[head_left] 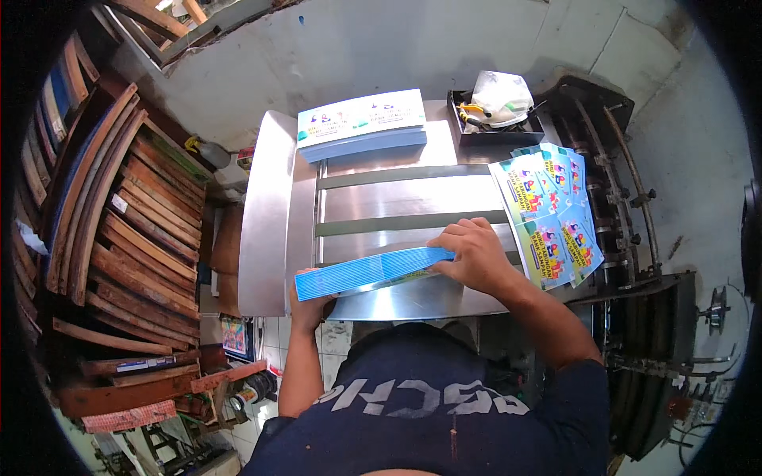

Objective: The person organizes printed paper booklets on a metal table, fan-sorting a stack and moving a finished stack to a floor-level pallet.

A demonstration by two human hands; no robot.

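Both hands, left (311,305) under and right (476,255) atop, clamp a blue-edged sheet stack (373,270) over the steel tabletop (413,297); loose grip w/ tilt could fan sheets off the near edge.

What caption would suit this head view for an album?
Both hands, left hand and right hand, hold a blue paper stack on a steel table.

Three lots of printed sheets show: one blue-edged stack (373,271) held on edge, one flat stack (361,124) at the far side, and one fanned pile (548,210). There is one black tray (496,127) with one white bag (500,97) in it, and two hands, the left (308,305) and the right (475,255).
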